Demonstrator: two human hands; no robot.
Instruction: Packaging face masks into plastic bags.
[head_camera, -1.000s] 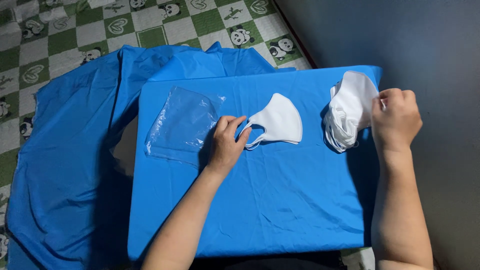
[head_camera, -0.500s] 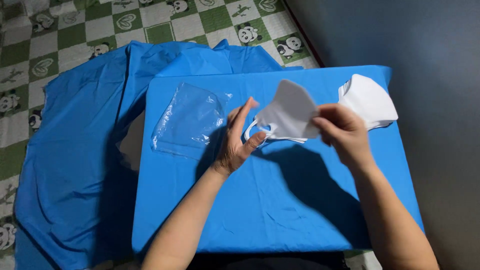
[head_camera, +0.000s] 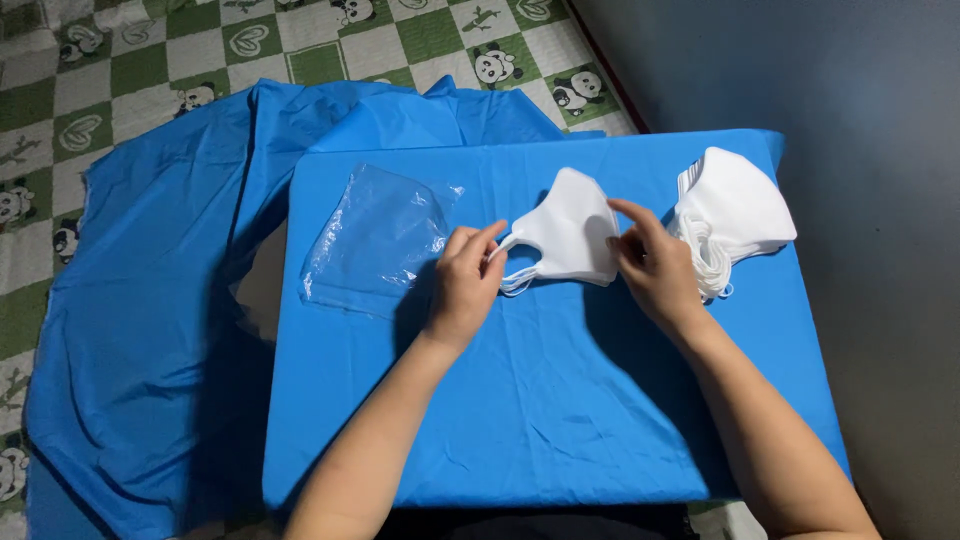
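Fingers (head_camera: 478, 243) of both hands pinch a white mask (head_camera: 568, 236) flat.

Only package: clear plastic bag (head_camera: 375, 240), flat, roughly square, glossy, wrinkled, see-through with blue showing beneath. Lies on blue tabletop (head_camera: 520, 420), toward its far-left corner. Bag's near-right edge just beside left hand (head_camera: 465, 285); touching or not, cannot tell. Well apart from tabletop's right edge. Bag appears empty. No labels, signs or screens visible.
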